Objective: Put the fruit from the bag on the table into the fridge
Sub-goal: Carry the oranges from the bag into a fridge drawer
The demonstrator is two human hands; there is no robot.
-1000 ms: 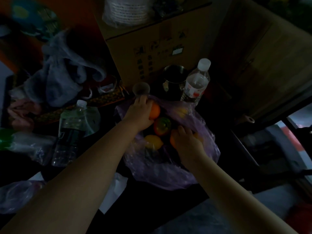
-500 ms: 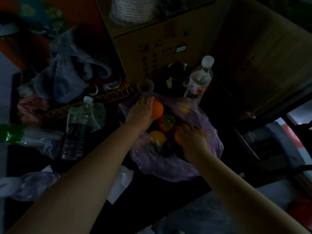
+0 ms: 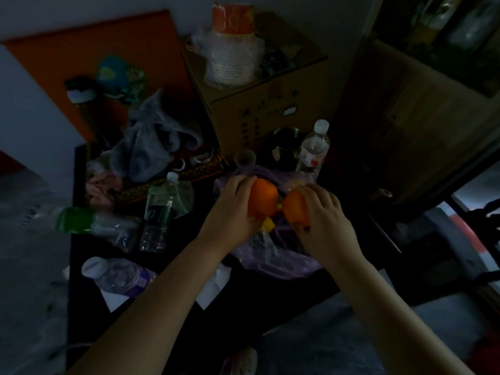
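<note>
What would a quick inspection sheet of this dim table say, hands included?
Surface: dark table, crowded, dimly lit.
Job's things: purple bag open on it; left orange and right orange held above it; yellow fruit inside.
Clutter: upright water bottle, lying bottle, grey cloth, cardboard box, clear cup, dark mug.
Grips: left hand grips the left orange; right hand grips the right orange.
Cables: nothing seen.
Surroundings: wooden cabinet on the right; orange panel behind; no fridge in view.
</note>
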